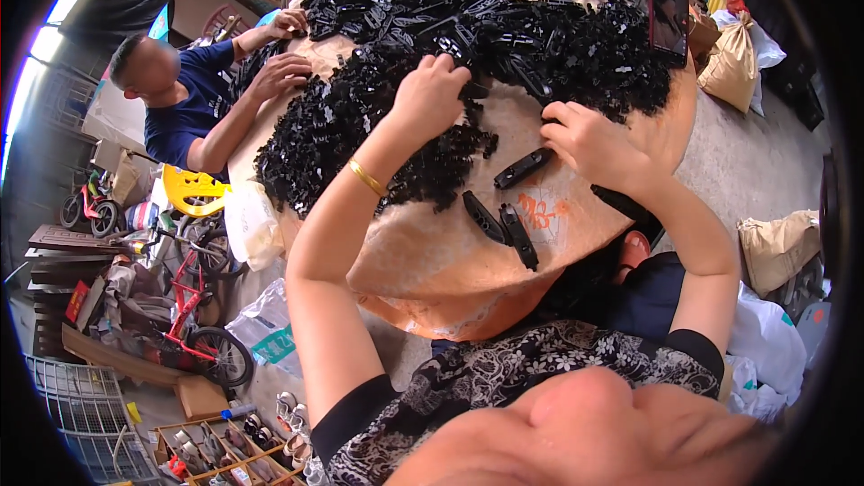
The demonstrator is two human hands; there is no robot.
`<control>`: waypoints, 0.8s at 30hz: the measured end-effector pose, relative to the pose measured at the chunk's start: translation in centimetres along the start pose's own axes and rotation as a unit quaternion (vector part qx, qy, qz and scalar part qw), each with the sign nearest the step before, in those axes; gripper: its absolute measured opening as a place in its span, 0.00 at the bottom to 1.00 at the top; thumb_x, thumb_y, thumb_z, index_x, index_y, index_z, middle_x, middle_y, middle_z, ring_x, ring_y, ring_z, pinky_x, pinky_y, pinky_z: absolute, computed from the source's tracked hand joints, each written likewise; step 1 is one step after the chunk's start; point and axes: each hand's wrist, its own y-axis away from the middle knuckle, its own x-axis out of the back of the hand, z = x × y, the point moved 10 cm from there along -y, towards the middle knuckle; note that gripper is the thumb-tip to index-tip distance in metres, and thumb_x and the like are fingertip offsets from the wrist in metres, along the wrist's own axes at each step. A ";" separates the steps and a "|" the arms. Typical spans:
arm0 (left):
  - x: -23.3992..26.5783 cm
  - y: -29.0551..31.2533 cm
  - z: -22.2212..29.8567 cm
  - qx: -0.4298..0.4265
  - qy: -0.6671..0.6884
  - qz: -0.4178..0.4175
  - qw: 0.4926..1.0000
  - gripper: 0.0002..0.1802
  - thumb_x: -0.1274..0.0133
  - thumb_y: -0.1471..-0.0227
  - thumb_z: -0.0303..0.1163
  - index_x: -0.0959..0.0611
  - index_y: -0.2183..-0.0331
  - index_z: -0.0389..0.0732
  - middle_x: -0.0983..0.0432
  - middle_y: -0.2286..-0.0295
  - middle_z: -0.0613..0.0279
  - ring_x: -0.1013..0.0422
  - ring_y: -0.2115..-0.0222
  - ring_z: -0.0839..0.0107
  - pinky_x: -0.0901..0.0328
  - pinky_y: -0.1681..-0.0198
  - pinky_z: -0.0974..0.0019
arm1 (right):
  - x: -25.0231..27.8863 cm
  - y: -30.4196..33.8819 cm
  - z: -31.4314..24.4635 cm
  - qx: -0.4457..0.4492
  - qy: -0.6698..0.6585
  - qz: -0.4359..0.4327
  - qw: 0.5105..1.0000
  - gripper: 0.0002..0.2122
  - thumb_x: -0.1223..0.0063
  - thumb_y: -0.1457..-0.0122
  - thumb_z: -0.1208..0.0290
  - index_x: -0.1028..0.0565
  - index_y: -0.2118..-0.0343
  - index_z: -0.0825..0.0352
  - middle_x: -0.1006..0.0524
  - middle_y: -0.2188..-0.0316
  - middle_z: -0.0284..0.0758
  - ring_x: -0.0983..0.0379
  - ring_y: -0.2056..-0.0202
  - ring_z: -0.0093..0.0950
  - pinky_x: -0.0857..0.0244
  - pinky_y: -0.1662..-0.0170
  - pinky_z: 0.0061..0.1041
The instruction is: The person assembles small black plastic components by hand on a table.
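My left hand (pixel 430 97) reaches into a large heap of small black plastic pieces (pixel 360 117), its fingers curled downward and whatever they grip hidden. Opposite it, my right hand (pixel 589 139) has bent fingertips drawn together at the edge of the heap, beside a long black part (pixel 533 81). What sits between those fingertips is too covered to name. Nearer to me on the tan cloth-like surface (pixel 405 256) lie a long black plastic part (pixel 522 168) and a pair of similar parts (pixel 506 232). Another dark part (pixel 621 203) shows under my right forearm.
Across at the left, a person in a dark blue shirt (pixel 193 108) has both hands at the heap. A phone (pixel 669 20) stands at the far right edge. Around are a red bicycle (pixel 186 301), a yellow chair (pixel 193 191), a shoe rack (pixel 225 450) and sacks (pixel 731 63).
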 end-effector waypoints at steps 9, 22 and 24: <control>0.5 0.3 3.3 0.047 0.133 0.063 0.988 0.22 0.47 0.62 0.22 0.26 0.59 0.37 0.30 0.67 0.51 0.33 0.62 0.54 0.36 0.57 0.59 | 1.6 1.1 2.9 -0.098 -0.057 0.003 0.994 0.10 0.46 0.55 0.79 0.28 0.67 0.70 0.28 0.67 0.41 0.30 0.65 0.39 0.35 0.61 0.32; 3.4 1.2 0.3 0.149 0.400 0.109 0.898 0.15 0.41 0.55 0.27 0.25 0.64 0.34 0.26 0.75 0.60 0.31 0.79 0.74 0.34 0.74 0.72 | 1.2 0.4 3.5 -0.133 -0.036 -0.051 0.989 0.07 0.49 0.57 0.79 0.30 0.73 0.68 0.28 0.72 0.39 0.30 0.66 0.38 0.35 0.61 0.33; 0.4 1.3 0.6 0.207 0.628 0.057 0.748 0.14 0.44 0.50 0.27 0.27 0.61 0.33 0.25 0.73 0.61 0.30 0.81 0.78 0.32 0.76 0.75 | 1.1 0.1 3.0 -0.124 -0.023 -0.040 0.991 0.06 0.49 0.57 0.79 0.30 0.74 0.68 0.28 0.73 0.39 0.30 0.67 0.38 0.35 0.62 0.33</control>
